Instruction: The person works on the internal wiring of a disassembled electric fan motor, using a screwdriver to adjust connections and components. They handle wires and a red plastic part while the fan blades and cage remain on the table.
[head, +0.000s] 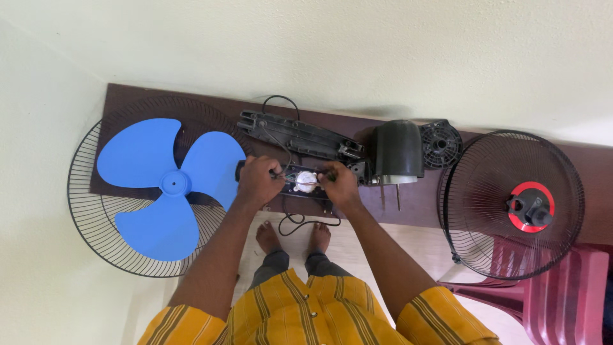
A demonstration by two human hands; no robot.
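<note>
My left hand (257, 181) and my right hand (339, 183) are closed on either end of a small black fan part (305, 181) with a whitish piece and thin wires in its middle. It sits on a dark brown shelf (128, 96) against the wall. Just beyond it lies a long black plastic housing (295, 135). A black motor cover (398, 149) stands to the right of my right hand. A black cord (295, 223) loops down below my hands.
A blue three-blade fan propeller (167, 182) rests on a wire grille (89, 211) at the left. Another wire grille (511, 204) with a red and black centre cap leans at the right above a maroon plastic chair (562, 294). A round black vented part (440, 144) lies by the motor cover.
</note>
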